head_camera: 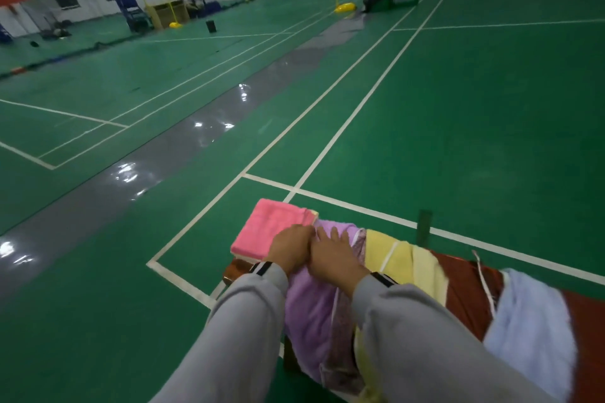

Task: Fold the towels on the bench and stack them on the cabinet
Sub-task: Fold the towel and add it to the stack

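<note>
While pink towel [262,229] sits folded on the tabletop [233,270], right hand [334,253] lies flat on purple towel [307,311] beside it, left hand [289,250] grip unclear; yellow towel [402,258], blue towel [530,330] farther from it, unfolded.

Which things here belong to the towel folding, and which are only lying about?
Job: pink towel, purple towel, yellow towel, blue towel, bench.
Lying about: black bin, yellow post base, blue chair.
</note>
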